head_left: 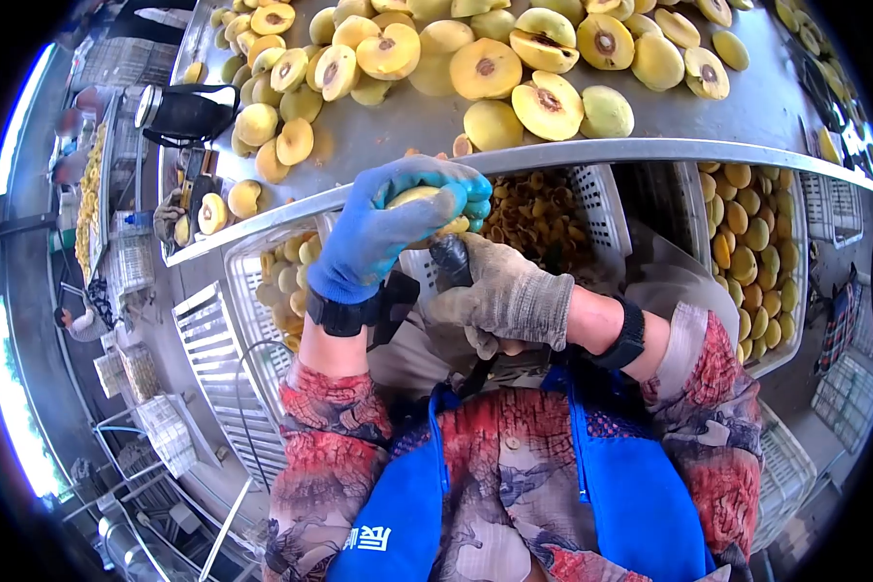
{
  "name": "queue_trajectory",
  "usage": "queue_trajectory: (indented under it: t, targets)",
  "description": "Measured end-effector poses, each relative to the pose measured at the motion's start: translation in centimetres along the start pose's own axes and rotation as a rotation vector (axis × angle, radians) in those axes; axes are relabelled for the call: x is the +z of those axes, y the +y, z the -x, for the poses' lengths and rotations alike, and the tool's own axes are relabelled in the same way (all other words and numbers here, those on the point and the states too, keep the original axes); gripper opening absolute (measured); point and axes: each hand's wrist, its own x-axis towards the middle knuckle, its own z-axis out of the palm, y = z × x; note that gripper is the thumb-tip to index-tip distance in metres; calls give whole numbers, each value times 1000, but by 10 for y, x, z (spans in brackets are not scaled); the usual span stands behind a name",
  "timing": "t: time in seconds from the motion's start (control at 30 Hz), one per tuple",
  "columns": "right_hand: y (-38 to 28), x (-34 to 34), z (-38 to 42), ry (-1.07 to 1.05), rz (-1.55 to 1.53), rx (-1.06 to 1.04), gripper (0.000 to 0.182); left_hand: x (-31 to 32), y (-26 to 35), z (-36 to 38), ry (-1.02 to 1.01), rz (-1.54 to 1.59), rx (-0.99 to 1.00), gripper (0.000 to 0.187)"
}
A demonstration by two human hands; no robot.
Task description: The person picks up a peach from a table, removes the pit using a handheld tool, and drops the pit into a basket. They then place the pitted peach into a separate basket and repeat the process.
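My left hand, in a blue and teal glove, is wrapped round a yellow fruit just below the metal table's edge. My right hand, in a grey knitted glove, grips a tool with a black handle whose end meets the underside of the fruit. The tool's working end is hidden by the fruit and the left glove. Halved fruits with brown centres lie on the metal table above my hands.
Beneath the table edge are a white crate of fruit at left, dark fruit scraps in the middle and a full crate at right. A black container lies on the table's left. A person is far left.
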Motion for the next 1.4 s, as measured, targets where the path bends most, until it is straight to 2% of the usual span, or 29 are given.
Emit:
queue_trajectory:
  t: [0.13, 0.23, 0.33, 0.43, 0.53, 0.6, 0.7, 0.73, 0.77, 0.83, 0.9, 0.93, 0.97, 1.0, 1.03, 1.07, 1.17, 1.23, 1.27, 1.33, 1.4]
  targets:
    - [4, -1, 1, -33, -14, -20, 47, 2, 2, -2, -39, -22, -27, 25]
    - [13, -4, 2, -206, -296, -58, 33, 1, 3, 0, -68, 40, -58, 25]
    - [19, -7, 0, -285, -295, -46, 35, 5, 3, 2, -61, 69, -71, 24]
    - [8, -4, 6, -115, -76, 45, 29, 6, -1, 2, -74, 98, -38, 24]
    - [17, -7, 7, -206, -254, -9, 22, 5, -2, 1, -120, 137, -18, 24]
    - [17, -11, 12, -384, -395, -25, 19, 8, 2, 3, -139, 178, -4, 24]
    - [20, -17, 13, -579, -563, -62, 17, 13, -1, 3, -182, 267, 121, 27]
    - [20, -19, 13, -630, -609, -80, 17, 17, -2, 1, -146, 277, 160, 34]
    - [16, -18, 15, -595, -610, -108, 17, 22, -5, -1, -109, 287, 201, 41]
    - [7, -15, 19, -343, -349, -128, 15, 22, -13, -8, -76, 294, 268, 54]
    - [-5, -11, 18, -114, -122, -111, 20, 25, -15, -14, 68, 336, 240, 56]
    - [3, -9, 8, 98, 179, -329, 23, 26, -16, -17, 144, 358, 223, 57]
    - [22, -8, -11, 313, 479, -545, 28, 27, -16, -19, 209, 520, 159, 57]
    - [26, -5, -18, 533, 777, -758, 32, 29, -12, -18, 226, 585, 187, 54]
    - [27, -6, -18, 452, 848, -511, 36, 26, -10, -20, 243, 652, 184, 52]
    - [27, -7, -15, 444, 901, -515, 30, 22, -10, -21, 261, 719, 181, 49]
    - [37, -20, -18, 440, 1153, -484, 14, 10, 2, -10, 349, 650, 270, 48]
    - [48, -33, -33, 380, 1486, -259, 17, -8, 14, 11, 440, 524, 281, 45]
    - [57, -46, -42, 254, 1513, -16, 18, -17, 21, 26, 513, 453, 274, 43]
    - [73, -48, -41, 314, 1593, 10, 17, -55, 18, 61, 687, 122, 308, 37]
    - [62, -45, -31, 321, 1583, -128, 17, -110, 16, 100, 629, -1202, 109, 32]
